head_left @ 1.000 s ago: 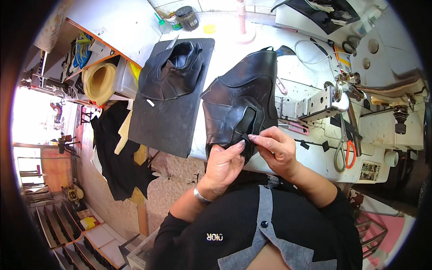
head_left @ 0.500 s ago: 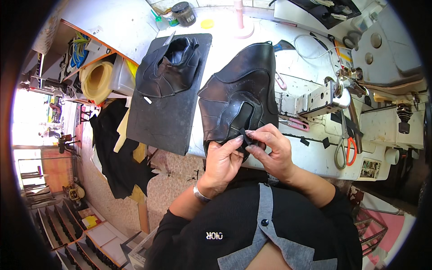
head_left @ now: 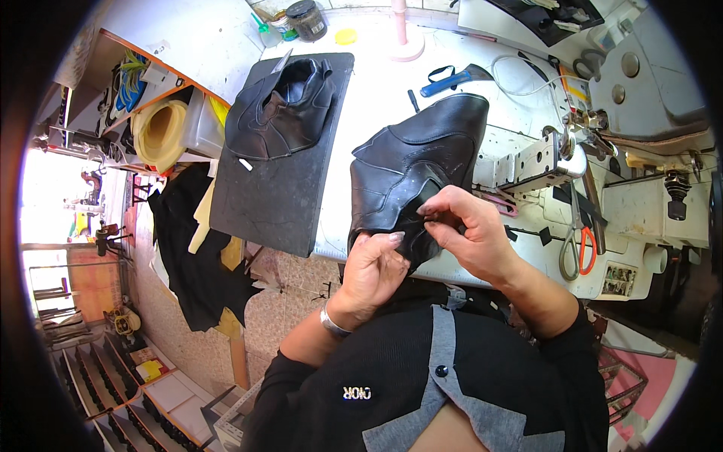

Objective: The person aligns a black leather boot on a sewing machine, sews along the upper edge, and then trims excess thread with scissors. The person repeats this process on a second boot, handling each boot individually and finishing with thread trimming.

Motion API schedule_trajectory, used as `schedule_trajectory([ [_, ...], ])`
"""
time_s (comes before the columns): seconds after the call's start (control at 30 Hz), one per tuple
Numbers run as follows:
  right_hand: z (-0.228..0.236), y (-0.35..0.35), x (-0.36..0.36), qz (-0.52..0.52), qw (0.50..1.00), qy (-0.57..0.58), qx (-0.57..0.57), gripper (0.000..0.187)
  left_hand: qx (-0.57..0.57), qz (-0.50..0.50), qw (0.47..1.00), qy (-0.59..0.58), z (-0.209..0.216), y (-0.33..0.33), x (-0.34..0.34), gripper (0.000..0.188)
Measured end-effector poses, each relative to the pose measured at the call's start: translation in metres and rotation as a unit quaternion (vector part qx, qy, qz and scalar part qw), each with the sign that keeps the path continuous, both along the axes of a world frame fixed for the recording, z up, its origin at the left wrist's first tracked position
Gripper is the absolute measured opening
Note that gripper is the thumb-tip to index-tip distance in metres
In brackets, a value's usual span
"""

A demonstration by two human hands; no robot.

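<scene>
A black leather shoe upper (head_left: 418, 143) with stitched panels lies at the front of the white worktable, its near end over the edge. My left hand (head_left: 375, 277) is closed on the upper's near left edge, thumb on top and fingers underneath. My right hand (head_left: 476, 235) is at the dark opening of the upper, thumb and forefinger pinched together. What lies between those fingertips is too dark and small to make out. A second black shoe upper (head_left: 282, 109) rests on a dark board (head_left: 267, 200) to the left, out of my hands' reach.
To the right stand a sewing machine (head_left: 655, 75) and its metal arm (head_left: 527, 166). Orange-handled scissors (head_left: 578, 245) lie near the front edge. A blue-handled tool (head_left: 446, 83) lies behind the upper. Jars (head_left: 307, 21) and a pink stand (head_left: 407, 45) are at the back.
The held upper has shifted right and away from me, uncovering the blue-handled tool. My right hand has moved up and right, apart from my left, which stays on the upper's edge.
</scene>
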State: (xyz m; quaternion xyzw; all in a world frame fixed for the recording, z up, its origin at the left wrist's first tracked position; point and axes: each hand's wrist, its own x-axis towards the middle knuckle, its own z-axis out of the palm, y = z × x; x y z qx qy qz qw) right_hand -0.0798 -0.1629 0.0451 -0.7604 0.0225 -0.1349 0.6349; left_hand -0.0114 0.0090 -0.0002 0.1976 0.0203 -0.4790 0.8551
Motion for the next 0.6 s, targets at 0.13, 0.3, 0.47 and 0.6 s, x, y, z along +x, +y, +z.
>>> schedule_trajectory([
  [0.13, 0.001, -0.001, 0.002, 0.035, 0.998, 0.04, 0.03, 0.015, 0.003, 0.004, 1.0, 0.021, -0.004, 0.003, 0.0, 0.029],
  [0.3, -0.002, -0.005, 0.003, 0.051, 0.998, 0.03, 0.021, 0.014, -0.025, 0.002, 1.0, 0.011, -0.007, 0.006, 0.001, 0.032],
  [0.47, -0.001, -0.003, 0.003, 0.024, 0.983, -0.059, -0.172, 0.015, -0.096, -0.019, 0.995, 0.015, -0.012, 0.007, 0.0, 0.04],
  [0.6, 0.002, -0.007, 0.003, 0.053, 0.971, -0.06, -0.225, 0.015, 0.05, -0.008, 0.998, 0.029, -0.007, 0.008, -0.003, 0.041],
])
